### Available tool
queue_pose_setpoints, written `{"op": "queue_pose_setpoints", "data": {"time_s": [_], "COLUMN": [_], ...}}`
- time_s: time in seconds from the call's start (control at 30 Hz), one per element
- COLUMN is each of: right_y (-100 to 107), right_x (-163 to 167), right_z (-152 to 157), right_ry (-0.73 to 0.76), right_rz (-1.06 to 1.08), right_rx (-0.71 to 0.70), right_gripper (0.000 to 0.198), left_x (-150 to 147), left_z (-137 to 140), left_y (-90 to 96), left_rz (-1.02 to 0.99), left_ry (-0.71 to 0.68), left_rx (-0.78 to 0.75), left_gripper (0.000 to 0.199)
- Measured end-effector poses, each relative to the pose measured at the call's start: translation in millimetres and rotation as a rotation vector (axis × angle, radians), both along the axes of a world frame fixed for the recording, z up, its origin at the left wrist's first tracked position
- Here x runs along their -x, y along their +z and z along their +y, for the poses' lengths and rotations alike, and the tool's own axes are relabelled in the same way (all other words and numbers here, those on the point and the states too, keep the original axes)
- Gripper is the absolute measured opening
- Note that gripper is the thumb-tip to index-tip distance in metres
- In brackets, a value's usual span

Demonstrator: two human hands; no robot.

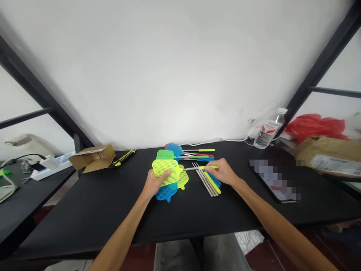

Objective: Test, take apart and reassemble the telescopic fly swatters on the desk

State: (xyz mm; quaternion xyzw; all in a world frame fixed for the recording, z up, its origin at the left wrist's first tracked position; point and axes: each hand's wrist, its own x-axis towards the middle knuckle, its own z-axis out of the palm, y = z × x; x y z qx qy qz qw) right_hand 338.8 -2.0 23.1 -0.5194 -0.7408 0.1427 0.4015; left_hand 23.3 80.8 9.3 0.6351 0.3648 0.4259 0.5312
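Note:
A yellow fly swatter [172, 170] is held between both hands above the desk. My left hand [157, 182] pinches its mesh head, thumb on top. My right hand [222, 171] is closed around its yellow handle, and the thin metal shaft shows between. Below lie a loose blue swatter head [167, 192] and another yellow head [183, 178]. Under and beside my right hand rest several metal rods [208, 184] with a yellow handle [213, 183] and blue handles. Behind, several swatters with shafts are piled, a green one [165, 154] and a blue one [175, 149] among them.
On the black desk [118, 210], an open cardboard box [93, 158] and a yellow-black cutter-like tool [124, 158] sit left. A phone [272, 182], a water bottle [269, 130] and a cardboard parcel [329, 154] are right. A power strip [52, 165] lies far left.

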Motion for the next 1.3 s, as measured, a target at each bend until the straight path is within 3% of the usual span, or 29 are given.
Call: {"op": "queue_pose_setpoints", "data": {"time_s": [0.1, 0.2, 0.33, 0.5, 0.77, 1.0, 1.3], "right_y": [-0.2, -1.7, -8.8, -20.7, -30.1, -38.2, -32.9], "right_x": [1.2, -4.1, -14.5, -21.5, -27.8, -33.3, -27.3], "right_z": [-0.5, -1.3, 2.1, 14.8, 24.7, 32.3, 25.7], "right_ry": [-0.025, -0.093, -0.155, -0.269, -0.462, -0.450, -0.466], "right_rz": [0.022, 0.030, -0.033, 0.085, 0.205, 0.028, -0.104], "right_rx": [-0.022, -0.051, -0.124, -0.209, -0.088, -0.063, -0.041], "right_gripper": [0.033, 0.026, 0.021, 0.025, 0.031, 0.033, 0.030], "left_x": [-0.2, -1.5, 0.3, 6.2, 5.1, 1.6, -1.9], "left_z": [2.9, 8.1, 15.8, 22.8, 20.8, 15.9, 3.2], "left_y": [0.0, 5.0, 7.5, -0.1, 0.2, 2.2, 3.8], "left_rz": [-0.006, -0.024, -0.042, -0.117, -0.010, 0.258, 0.684], "left_ry": [0.065, 0.246, 0.389, 0.331, 0.221, 0.154, -0.030], "left_rx": [0.005, -0.046, -0.055, -0.035, -0.112, -0.292, -0.654], "left_gripper": [0.052, 0.055, 0.070, 0.089, 0.071, 0.038, 0.035]}}
